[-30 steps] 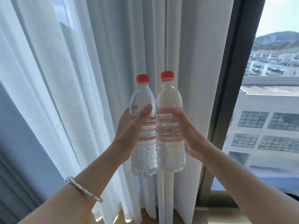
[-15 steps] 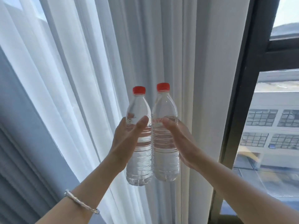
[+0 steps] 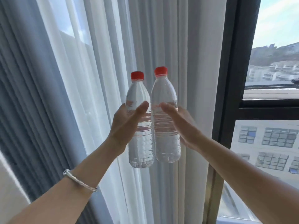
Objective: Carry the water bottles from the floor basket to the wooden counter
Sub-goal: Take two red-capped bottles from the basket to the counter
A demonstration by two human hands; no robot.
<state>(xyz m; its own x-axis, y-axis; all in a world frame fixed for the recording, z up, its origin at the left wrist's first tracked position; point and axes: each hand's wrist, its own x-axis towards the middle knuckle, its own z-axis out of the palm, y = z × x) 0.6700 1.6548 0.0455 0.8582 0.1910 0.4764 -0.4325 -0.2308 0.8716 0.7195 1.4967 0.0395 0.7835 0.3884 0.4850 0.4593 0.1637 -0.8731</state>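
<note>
Held aloft before a white curtain [image 3: 186,62] beside a dark-framed window [image 3: 267,143], the left bottle [image 3: 140,146] and the right bottle [image 3: 166,143], both red-capped, stand upright side by side, the left hand [image 3: 125,126], wrist in a silver bracelet [image 3: 80,181], and the right hand [image 3: 182,125] each with its grip wrapped round one.

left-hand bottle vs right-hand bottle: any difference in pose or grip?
Height: the right bottle sits higher in view than the left bottle, cap and base both. Grip: the left hand holds the left bottle from its left side, while the right hand holds the right bottle from its right side. Shared: clear, red-capped, ribbed middles, roughly upright, side by side.
</note>
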